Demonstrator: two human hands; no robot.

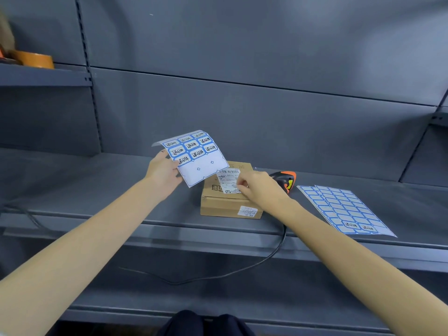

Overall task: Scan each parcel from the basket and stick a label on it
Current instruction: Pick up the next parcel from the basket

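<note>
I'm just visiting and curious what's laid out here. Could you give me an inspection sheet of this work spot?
Surface: grey metal shelf, holding everything below.
Job's things: brown cardboard parcel with white barcode slip; orange-and-black handheld scanner behind it.
Clutter: flat blue-bordered label sheets to the right; tape roll on the upper left shelf.
Hands: left hand holds a partly used label sheet; right hand fingertips on the parcel top, apparently pinching a sticker.
Cables: black cord hangs over the shelf edge.
Surroundings: grey shelving back panels.
</note>
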